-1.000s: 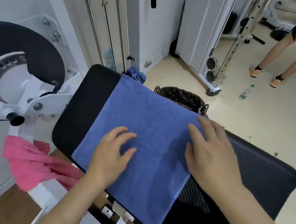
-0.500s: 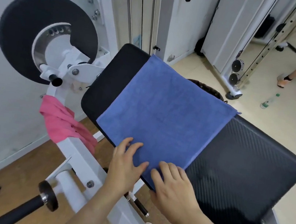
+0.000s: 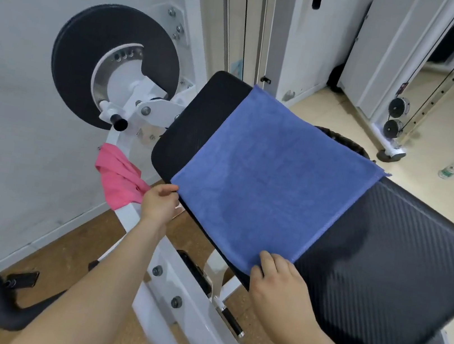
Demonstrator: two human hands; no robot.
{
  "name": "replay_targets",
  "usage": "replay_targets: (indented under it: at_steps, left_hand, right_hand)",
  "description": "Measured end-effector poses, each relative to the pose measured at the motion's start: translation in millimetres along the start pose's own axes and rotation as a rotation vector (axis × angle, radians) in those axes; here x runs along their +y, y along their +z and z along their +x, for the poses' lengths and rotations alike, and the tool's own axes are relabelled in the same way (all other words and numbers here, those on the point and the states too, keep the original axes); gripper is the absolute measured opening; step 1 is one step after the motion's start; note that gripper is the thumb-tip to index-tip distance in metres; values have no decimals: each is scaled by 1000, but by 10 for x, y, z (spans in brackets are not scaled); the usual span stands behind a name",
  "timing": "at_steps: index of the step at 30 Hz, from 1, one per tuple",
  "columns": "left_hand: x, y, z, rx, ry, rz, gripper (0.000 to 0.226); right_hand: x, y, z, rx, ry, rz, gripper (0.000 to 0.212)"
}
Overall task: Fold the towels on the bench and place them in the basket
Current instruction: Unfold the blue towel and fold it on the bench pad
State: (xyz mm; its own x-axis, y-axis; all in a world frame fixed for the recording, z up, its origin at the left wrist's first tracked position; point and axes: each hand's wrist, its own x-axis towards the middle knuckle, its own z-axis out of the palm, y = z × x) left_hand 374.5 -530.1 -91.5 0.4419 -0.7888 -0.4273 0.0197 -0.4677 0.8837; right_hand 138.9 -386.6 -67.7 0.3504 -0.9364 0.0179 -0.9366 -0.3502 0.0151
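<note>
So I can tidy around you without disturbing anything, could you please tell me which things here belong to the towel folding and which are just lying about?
Part of the job: blue towel spread on the bench, left hand and right hand gripping its near corners; basket behind it; pink towel draped on the frame.
Lying about: water bottle on the floor; weight plate on its machine.

A gym: padded bench (image 3: pixel 384 254), weight plate (image 3: pixel 89 63), cable machine pulleys (image 3: pixel 396 117).

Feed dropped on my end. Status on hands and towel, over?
Left hand pinches near left corner of blue towel, right hand grips near right corner. Towel flat on bench, unfolded. Nothing in the way; basket mostly hidden behind bench.
</note>
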Motion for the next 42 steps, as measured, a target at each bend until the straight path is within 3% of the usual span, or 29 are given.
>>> replay_targets:
  at_steps: [4, 8, 10, 13, 16, 18, 21, 25, 28, 31, 33, 36, 39, 42]
  left_hand:
    - [51, 84, 172, 69, 36, 52, 21]
    - [83, 93, 315, 91, 51, 115, 40]
    - [107, 50, 411, 72, 26, 108, 28]
    - [195, -71, 518, -72, -29, 60, 4]
    - [283, -243, 597, -259, -99, 22, 19]
    - [347, -348, 608, -351, -126, 10, 19]
    - [424, -450, 607, -456, -86, -33, 13]
    - [593, -541, 584, -617, 39, -83, 28]
    - [741, -641, 594, -724, 105, -132, 24]
    - [884, -634, 613, -789, 234, 62, 43]
    - [990, -481, 606, -677, 402, 243, 38]
    - [1203, -170, 612, -532, 519, 208, 29]
    - [1487, 210, 676, -508, 580, 173, 19]
    - [1718, 668, 733, -490, 631, 158, 13]
  right_hand:
    - [21, -61, 19, 23, 7, 67, 20]
    - [10, -118, 46, 10, 23, 109, 15]
    - [6, -158, 55, -7, 48, 134, 14]
    - [-25, -216, 67, -14, 146, 197, 16]
    - [-40, -256, 90, -86, 212, 243, 8]
    - [-4, -257, 122, -160, 252, 270, 16]
    - [84, -352, 190, -135, 337, 465, 18]
    - [281, -558, 246, -227, 436, 699, 27]
    - [509, -754, 228, -267, 625, 1069, 24]
    - [715, -962, 267, -135, 755, 1349, 26]
    - [840, -1088, 336, -35, 810, 1365, 22]
    - [993, -1204, 445, 82, 834, 1343, 16]
    - [1117, -1242, 553, 162, 755, 1114, 11]
    - [1281, -1154, 687, 324, 822, 853, 18]
